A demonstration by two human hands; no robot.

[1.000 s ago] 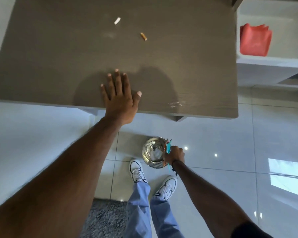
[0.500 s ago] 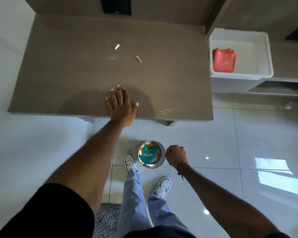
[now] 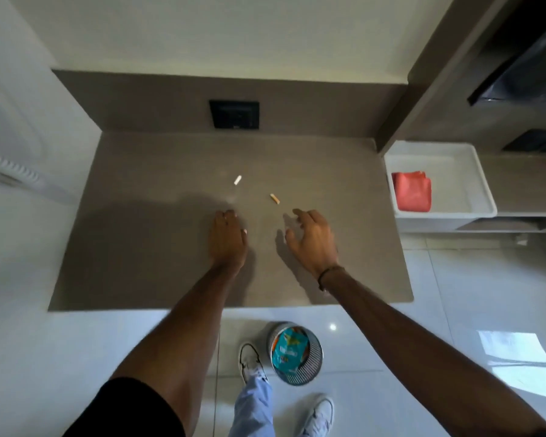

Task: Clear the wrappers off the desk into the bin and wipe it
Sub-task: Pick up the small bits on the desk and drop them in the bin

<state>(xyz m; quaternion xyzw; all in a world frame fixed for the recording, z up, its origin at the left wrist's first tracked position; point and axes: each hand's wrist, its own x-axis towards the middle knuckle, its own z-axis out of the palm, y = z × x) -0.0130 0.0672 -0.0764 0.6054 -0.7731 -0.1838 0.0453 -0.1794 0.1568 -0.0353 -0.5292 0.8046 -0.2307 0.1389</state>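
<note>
The tan scrap (image 3: 275, 198) lies on the desk (image 3: 344, 171) just beyond the right hand (image 3: 312, 239) — fingers spread, empty — slanting near-right; the white scrap (image 3: 237, 180) sits farther left, beyond the flat, empty left hand (image 3: 227, 239).

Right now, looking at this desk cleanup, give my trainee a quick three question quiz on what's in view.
1. True or false: the teal wrapper lies in the bin.
2. How many small scraps lie on the desk?
3. Where is the red cloth? A) on the desk B) in the white tray C) on the floor

Key
1. True.
2. Two: the white scrap and the tan scrap, beyond the left hand and the open right hand.
3. B.
</note>
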